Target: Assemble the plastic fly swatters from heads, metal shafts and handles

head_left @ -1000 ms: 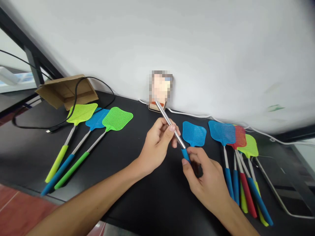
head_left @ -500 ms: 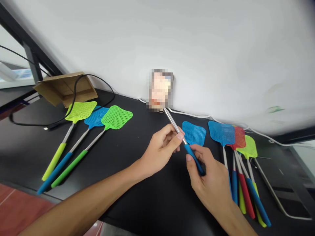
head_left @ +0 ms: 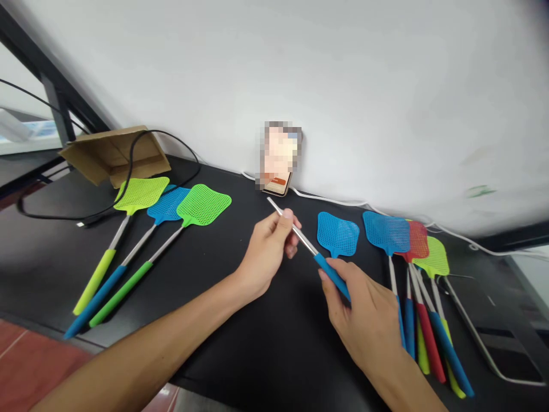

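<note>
Both hands grip one fly swatter handle (head_left: 305,240), a silver metal rod with a blue grip and no head on it. My left hand (head_left: 268,246) pinches the metal rod near its far end. Around the blue grip my right hand (head_left: 364,309) is closed, hiding its lower end. Just beyond lies a loose blue swatter head (head_left: 338,233) on the black table (head_left: 274,355). Three assembled swatters lie at the left: a yellow-green one (head_left: 141,193), a blue one (head_left: 169,205) and a green one (head_left: 203,205).
To the right lie a blue swatter (head_left: 386,232), a red head (head_left: 416,240), a yellow-green head (head_left: 434,256) and several handles. A phone (head_left: 281,160) leans on the wall. An open cardboard box (head_left: 115,151), a black cable (head_left: 131,151) and a white cable (head_left: 330,200) lie behind.
My left hand has slid up the rod toward its far end, moving a little left. The rod now tilts further left, and its tip has come away from in front of the phone.
</note>
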